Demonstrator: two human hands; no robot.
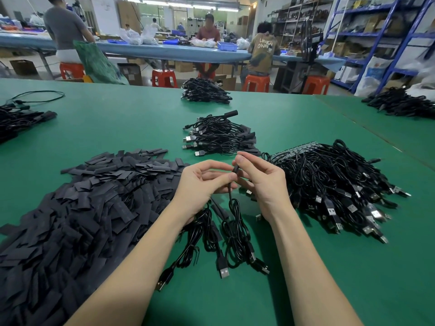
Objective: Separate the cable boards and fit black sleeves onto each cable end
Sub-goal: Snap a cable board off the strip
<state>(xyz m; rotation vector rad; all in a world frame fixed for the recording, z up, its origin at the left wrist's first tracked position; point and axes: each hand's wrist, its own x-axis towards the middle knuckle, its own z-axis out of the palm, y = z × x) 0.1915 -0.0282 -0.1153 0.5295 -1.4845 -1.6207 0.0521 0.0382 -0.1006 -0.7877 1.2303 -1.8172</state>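
Note:
My left hand and my right hand meet above the green table. My right hand pinches a black sleeve between thumb and fingers. My left hand grips the black cable just below it, and a few more USB cables hang from that hand onto the table. A big heap of flat black sleeves lies to the left. To the right sits a pile of cables joined to a strip of small boards. Sleeved cables are stacked beyond my hands.
More cable piles lie at the far middle, far right and left edge. Beyond the table, people sit on orange stools at a long blue bench. Blue shelving stands at the right.

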